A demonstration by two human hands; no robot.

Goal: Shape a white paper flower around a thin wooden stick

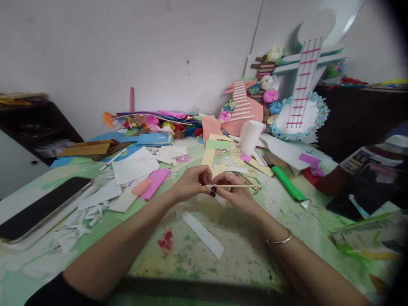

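A thin, pale wooden stick (244, 185) lies level between my hands above the table, its right end sticking out past my fingers. My left hand (192, 182) is closed in a pinch at the stick's left end, where a small white bit shows. My right hand (237, 196) is closed round the stick's middle, thumb and fingertips meeting the left ones. Gold-handled scissors (254, 183) lie just behind the right hand, partly hidden by it. A white paper strip (204, 234) rests on the table in front of my hands.
Paper scraps (135, 165) and a phone (47, 206) lie to the left. A green-handled cutter (288, 183), a dark bottle (353, 170) and a green-and-white packet (369, 236) are at right. A paper roll (251, 137) and paper-craft instruments (302, 85) stand behind.
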